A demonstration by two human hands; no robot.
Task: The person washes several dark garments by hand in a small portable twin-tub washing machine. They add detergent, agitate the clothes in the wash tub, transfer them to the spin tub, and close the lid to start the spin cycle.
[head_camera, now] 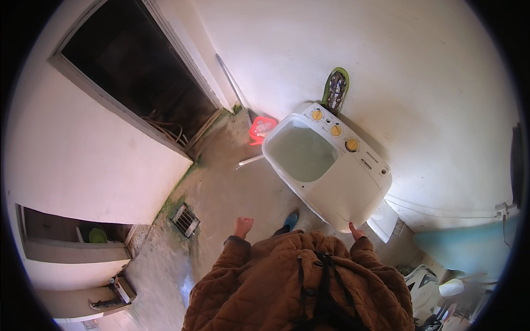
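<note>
A white twin-tub washing machine stands before me at an angle to the wall. Its left wash-tub opening shows a murky grey-green surface; whether it is water or a translucent cover, I cannot tell. Several yellow dials line its rear control panel. My right hand is at the machine's near right corner, thumb upward, and the other fingers are mostly hidden. Off to the left, above the concrete floor, my left hand is curled into a fist, with nothing visible in it.
A red plastic dustpan sits by the wall. A pale hose comes from the machine's left side. Left of me is a floor drain grate. A dark doorway stands at upper left. A white panel is beside the machine.
</note>
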